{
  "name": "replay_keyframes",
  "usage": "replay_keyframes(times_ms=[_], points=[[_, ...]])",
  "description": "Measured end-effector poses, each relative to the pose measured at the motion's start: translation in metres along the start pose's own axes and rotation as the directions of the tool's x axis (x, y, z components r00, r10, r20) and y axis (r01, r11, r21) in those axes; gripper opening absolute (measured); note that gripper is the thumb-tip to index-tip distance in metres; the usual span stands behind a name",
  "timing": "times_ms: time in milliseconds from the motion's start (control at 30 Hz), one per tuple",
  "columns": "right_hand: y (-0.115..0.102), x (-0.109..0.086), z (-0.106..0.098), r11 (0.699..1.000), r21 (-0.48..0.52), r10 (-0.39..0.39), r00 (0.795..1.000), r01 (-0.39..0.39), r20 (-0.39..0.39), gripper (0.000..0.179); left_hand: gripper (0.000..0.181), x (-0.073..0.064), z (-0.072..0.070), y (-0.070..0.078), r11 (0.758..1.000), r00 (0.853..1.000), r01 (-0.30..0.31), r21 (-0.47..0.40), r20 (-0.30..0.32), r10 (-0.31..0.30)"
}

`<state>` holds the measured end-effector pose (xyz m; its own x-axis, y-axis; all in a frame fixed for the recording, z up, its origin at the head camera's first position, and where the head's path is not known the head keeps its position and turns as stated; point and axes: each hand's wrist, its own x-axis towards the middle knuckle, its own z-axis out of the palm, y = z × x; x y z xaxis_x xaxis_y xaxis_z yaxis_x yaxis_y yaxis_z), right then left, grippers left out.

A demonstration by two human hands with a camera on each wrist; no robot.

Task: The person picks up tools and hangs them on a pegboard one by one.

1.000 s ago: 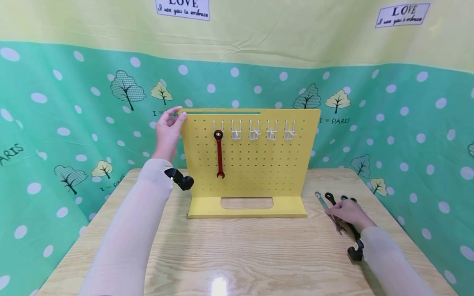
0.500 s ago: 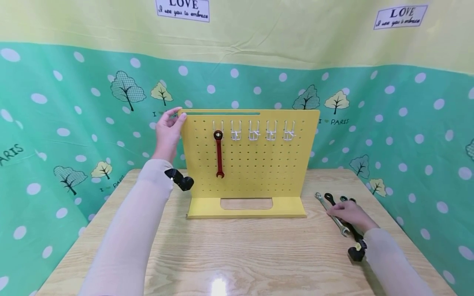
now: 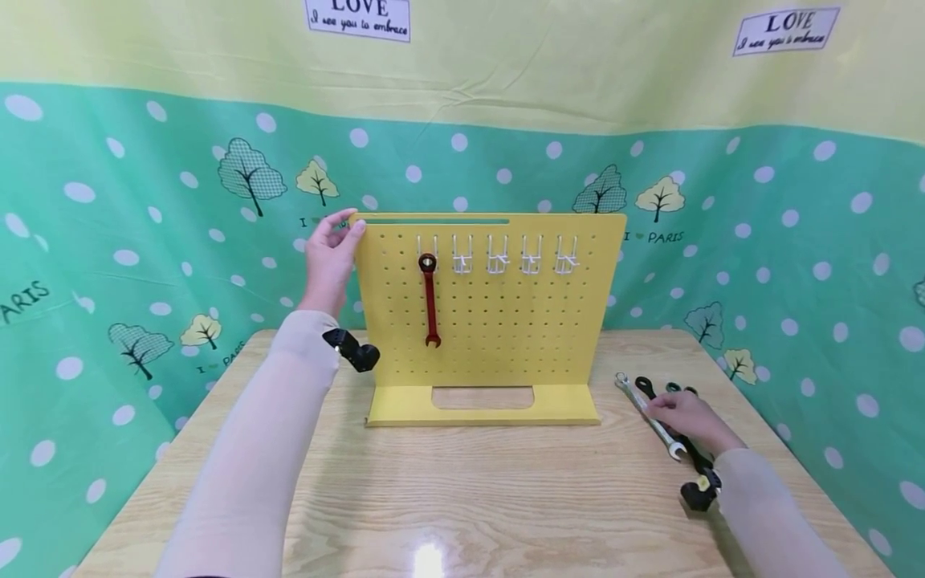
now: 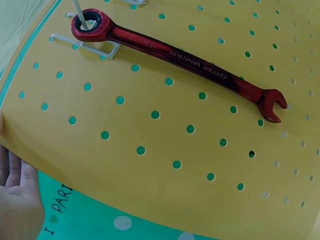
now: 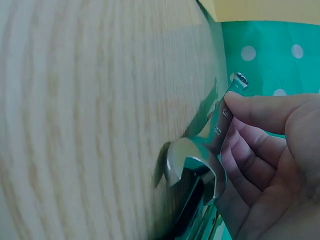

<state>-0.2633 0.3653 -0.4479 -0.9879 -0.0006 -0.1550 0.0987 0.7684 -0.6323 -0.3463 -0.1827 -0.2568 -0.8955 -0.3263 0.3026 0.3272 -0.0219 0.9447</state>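
My left hand (image 3: 330, 261) grips the top left corner of a yellow pegboard (image 3: 499, 345), thumb in front. On the board's leftmost white hook hangs a red combination wrench (image 3: 430, 301) by its ring end; the left wrist view shows the hook through the ring of that red wrench (image 4: 175, 57). At the table's right side, my right hand (image 3: 690, 417) pinches a silver combination wrench (image 3: 665, 436) by its shaft between thumb and fingers. In the right wrist view the open end of the silver wrench (image 5: 220, 130) points toward the camera, just above the wood.
Several white double hooks (image 3: 497, 261) line the board's upper part to the right of the red wrench. Beside and under my right hand lie a black wrench (image 3: 645, 387) and other dark-ended wrenches (image 3: 673, 388), partly hidden. A green dotted curtain (image 3: 788, 265) stands behind the wooden table (image 3: 491, 498).
The silver wrench's open end has swung slightly to the right, and its shaft now looks brighter. My right hand has shifted a little right with it. My left hand stays on the board.
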Motion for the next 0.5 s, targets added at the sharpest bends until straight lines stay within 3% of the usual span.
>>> replay_keyframes(times_ms=[133,500], points=[[-0.003,-0.002,-0.001,1.0,0.008,0.007,1.0,-0.007,-0.001,0.04,0.035,0.0,0.001,0.0,1.0,1.0,-0.002,0.004,0.004,0.002],[-0.036,-0.014,-0.009,0.994,0.079,-0.083,0.996,0.081,0.025,0.037,0.038,0.001,0.0,0.0,1.0,1.0,-0.012,-0.015,0.001,0.012]])
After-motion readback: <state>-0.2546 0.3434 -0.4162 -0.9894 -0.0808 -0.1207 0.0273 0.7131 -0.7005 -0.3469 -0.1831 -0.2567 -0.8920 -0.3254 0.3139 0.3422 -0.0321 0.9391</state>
